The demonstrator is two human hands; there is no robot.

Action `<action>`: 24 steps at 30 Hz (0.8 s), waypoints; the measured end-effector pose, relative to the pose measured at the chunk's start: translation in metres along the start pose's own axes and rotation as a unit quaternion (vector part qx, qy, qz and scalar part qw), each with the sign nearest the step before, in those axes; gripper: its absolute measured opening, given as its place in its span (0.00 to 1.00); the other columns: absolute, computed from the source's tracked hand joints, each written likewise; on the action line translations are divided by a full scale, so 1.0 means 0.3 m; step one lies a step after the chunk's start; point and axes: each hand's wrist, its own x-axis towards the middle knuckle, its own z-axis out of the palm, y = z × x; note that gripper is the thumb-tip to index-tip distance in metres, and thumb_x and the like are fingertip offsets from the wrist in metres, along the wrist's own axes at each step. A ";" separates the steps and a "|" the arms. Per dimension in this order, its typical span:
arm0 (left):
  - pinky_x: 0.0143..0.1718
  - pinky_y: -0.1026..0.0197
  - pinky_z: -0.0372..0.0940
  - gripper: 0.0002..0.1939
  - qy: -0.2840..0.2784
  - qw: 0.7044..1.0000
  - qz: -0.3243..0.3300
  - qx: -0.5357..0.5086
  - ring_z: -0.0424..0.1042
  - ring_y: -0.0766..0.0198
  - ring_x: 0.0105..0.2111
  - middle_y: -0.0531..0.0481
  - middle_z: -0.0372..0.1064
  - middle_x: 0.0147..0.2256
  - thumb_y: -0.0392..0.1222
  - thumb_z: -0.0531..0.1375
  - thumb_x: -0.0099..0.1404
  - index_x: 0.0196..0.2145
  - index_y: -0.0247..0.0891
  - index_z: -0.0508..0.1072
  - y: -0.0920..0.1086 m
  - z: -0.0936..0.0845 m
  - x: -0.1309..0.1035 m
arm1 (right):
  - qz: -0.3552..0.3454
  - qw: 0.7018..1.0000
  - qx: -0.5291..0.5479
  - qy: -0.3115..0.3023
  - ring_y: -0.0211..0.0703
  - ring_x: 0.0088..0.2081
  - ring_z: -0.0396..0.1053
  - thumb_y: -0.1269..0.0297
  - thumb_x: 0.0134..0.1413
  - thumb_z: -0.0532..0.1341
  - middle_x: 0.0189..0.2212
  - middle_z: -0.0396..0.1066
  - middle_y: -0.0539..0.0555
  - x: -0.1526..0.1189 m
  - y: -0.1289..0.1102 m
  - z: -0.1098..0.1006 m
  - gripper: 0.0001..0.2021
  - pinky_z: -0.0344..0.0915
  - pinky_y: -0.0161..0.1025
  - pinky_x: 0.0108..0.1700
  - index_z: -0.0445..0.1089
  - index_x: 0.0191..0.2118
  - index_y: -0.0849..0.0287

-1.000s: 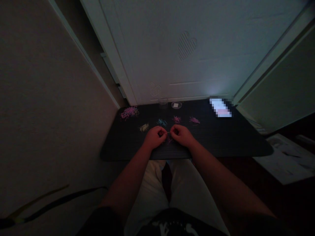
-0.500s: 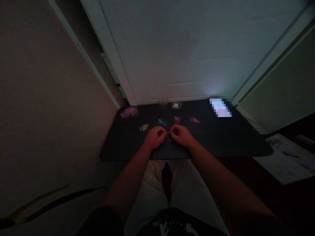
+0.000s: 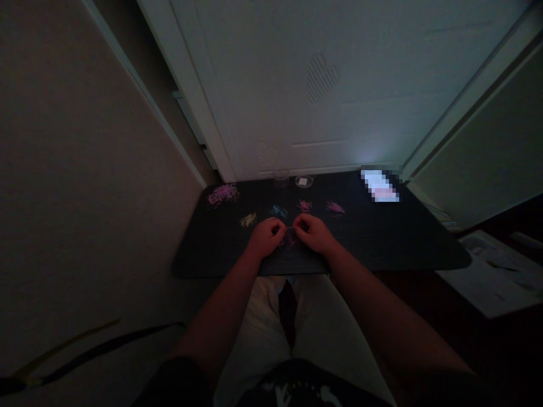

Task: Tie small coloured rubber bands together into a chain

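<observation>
Both my hands are close together above the front middle of the table, each closed in a pinch. Between the fingertips of my left hand and my right hand runs a short thin strand, an end in each pinch. Its exact kind is too small and dim to make out. Just below it lies a loose pink-purple pile of thin pieces, partly hidden by my hands. Beyond my hands are small piles of similar pieces: a yellow pile, a blue pile, a pinkish-red pile and a pink-purple pile.
A larger mixed pile sits at the back left of the dark table. Along the back edge stand a clear container and a round clear lid with a white label. A bright, pixelated screen lies back right, before a white door.
My hands stay in nearly the same place, still pinching the strand, which now shows a little more clearly between them. Nothing else has visibly moved.
</observation>
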 end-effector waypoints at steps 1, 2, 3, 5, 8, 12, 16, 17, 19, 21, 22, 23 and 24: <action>0.33 0.64 0.59 0.08 0.001 1.000 -0.001 -0.001 0.66 0.66 0.30 0.51 0.68 0.28 0.39 0.54 0.62 0.27 0.36 0.70 0.000 0.000 0.000 | 0.001 1.000 0.011 -0.001 0.35 0.25 0.62 0.67 0.48 0.57 0.24 0.66 0.48 0.000 -0.001 0.000 0.06 0.59 0.33 0.29 0.68 0.34 0.60; 0.32 0.64 0.59 0.08 0.001 1.000 -0.001 -0.002 0.66 0.66 0.30 0.51 0.68 0.28 0.39 0.54 0.61 0.27 0.36 0.70 -0.001 0.001 0.000 | 0.001 1.000 0.020 -0.008 0.35 0.25 0.62 0.66 0.49 0.57 0.25 0.67 0.49 0.000 -0.003 0.000 0.09 0.59 0.33 0.29 0.68 0.37 0.61; 0.32 0.64 0.59 0.08 0.002 1.000 0.000 -0.002 0.66 0.66 0.30 0.51 0.68 0.28 0.39 0.54 0.61 0.27 0.36 0.70 0.000 0.000 0.000 | 0.000 1.000 0.023 -0.019 0.35 0.26 0.63 0.65 0.49 0.57 0.26 0.67 0.49 0.000 -0.006 -0.001 0.10 0.60 0.33 0.30 0.69 0.39 0.60; 0.32 0.64 0.59 0.07 0.002 1.000 0.000 -0.001 0.66 0.66 0.30 0.51 0.68 0.28 0.38 0.54 0.61 0.27 0.36 0.70 0.000 0.000 -0.001 | -0.006 0.999 0.013 -0.040 0.35 0.25 0.62 0.63 0.50 0.58 0.25 0.68 0.50 -0.002 -0.014 -0.004 0.11 0.59 0.33 0.29 0.70 0.39 0.60; 0.32 0.64 0.59 0.07 0.007 1.000 -0.006 0.001 0.66 0.67 0.30 0.52 0.68 0.27 0.37 0.55 0.60 0.27 0.36 0.70 0.001 0.001 -0.001 | -0.012 0.999 -0.014 -0.043 0.35 0.24 0.61 0.61 0.49 0.59 0.23 0.68 0.49 -0.004 -0.024 -0.007 0.09 0.58 0.33 0.28 0.71 0.33 0.60; 0.31 0.64 0.60 0.05 0.010 1.000 -0.005 -0.009 0.66 0.67 0.29 0.52 0.67 0.27 0.37 0.56 0.59 0.27 0.36 0.71 -0.002 0.006 -0.003 | -0.015 0.999 -0.024 -0.030 0.36 0.26 0.63 0.63 0.51 0.57 0.24 0.69 0.50 -0.004 -0.020 -0.005 0.07 0.58 0.33 0.29 0.71 0.29 0.60; 0.31 0.65 0.60 0.05 0.006 1.000 -0.001 -0.008 0.65 0.68 0.28 0.52 0.67 0.27 0.38 0.57 0.58 0.27 0.36 0.71 -0.005 0.008 -0.005 | -0.021 0.998 -0.053 -0.023 0.37 0.28 0.64 0.67 0.51 0.56 0.25 0.70 0.51 0.001 -0.006 -0.002 0.06 0.58 0.33 0.31 0.70 0.29 0.60; 0.31 0.65 0.60 0.05 0.002 1.000 0.000 -0.007 0.65 0.67 0.28 0.52 0.67 0.27 0.38 0.57 0.58 0.27 0.36 0.71 -0.005 0.008 -0.005 | -0.024 0.998 -0.054 -0.024 0.37 0.28 0.65 0.67 0.51 0.56 0.25 0.70 0.50 0.002 -0.004 -0.001 0.06 0.59 0.34 0.31 0.70 0.28 0.60; 0.30 0.64 0.59 0.05 -0.003 1.000 -0.004 -0.005 0.65 0.67 0.28 0.52 0.67 0.26 0.38 0.57 0.58 0.26 0.36 0.71 -0.006 0.006 -0.004 | -0.033 0.998 -0.051 -0.026 0.37 0.29 0.65 0.67 0.51 0.56 0.25 0.70 0.51 0.002 -0.003 -0.002 0.06 0.59 0.34 0.32 0.70 0.28 0.60; 0.30 0.64 0.59 0.06 -0.005 1.000 -0.010 -0.002 0.65 0.67 0.28 0.52 0.67 0.26 0.38 0.56 0.58 0.26 0.36 0.70 -0.006 0.005 -0.003 | -0.043 0.997 -0.052 -0.027 0.38 0.30 0.65 0.68 0.52 0.56 0.26 0.70 0.51 0.002 -0.006 -0.002 0.06 0.59 0.34 0.33 0.70 0.28 0.60; 0.30 0.64 0.59 0.06 -0.005 1.000 -0.012 0.001 0.65 0.67 0.28 0.52 0.66 0.26 0.38 0.56 0.58 0.26 0.36 0.69 -0.006 0.005 -0.003 | -0.047 0.997 -0.054 -0.028 0.38 0.30 0.65 0.68 0.52 0.56 0.26 0.70 0.51 0.002 -0.008 -0.002 0.07 0.59 0.35 0.34 0.70 0.28 0.60; 0.30 0.64 0.58 0.06 -0.006 1.000 -0.013 0.003 0.64 0.67 0.28 0.52 0.66 0.26 0.38 0.56 0.58 0.26 0.36 0.69 -0.006 0.005 -0.002 | -0.050 0.997 -0.057 -0.029 0.38 0.31 0.65 0.68 0.52 0.55 0.27 0.70 0.51 0.002 -0.010 -0.002 0.07 0.59 0.35 0.34 0.70 0.28 0.59; 0.30 0.64 0.58 0.06 -0.008 1.000 -0.012 0.005 0.64 0.67 0.28 0.52 0.66 0.26 0.38 0.56 0.58 0.25 0.36 0.69 -0.007 0.005 -0.002 | -0.051 0.996 -0.059 -0.032 0.38 0.31 0.65 0.68 0.52 0.55 0.27 0.69 0.51 0.002 -0.012 -0.002 0.07 0.59 0.35 0.34 0.70 0.28 0.59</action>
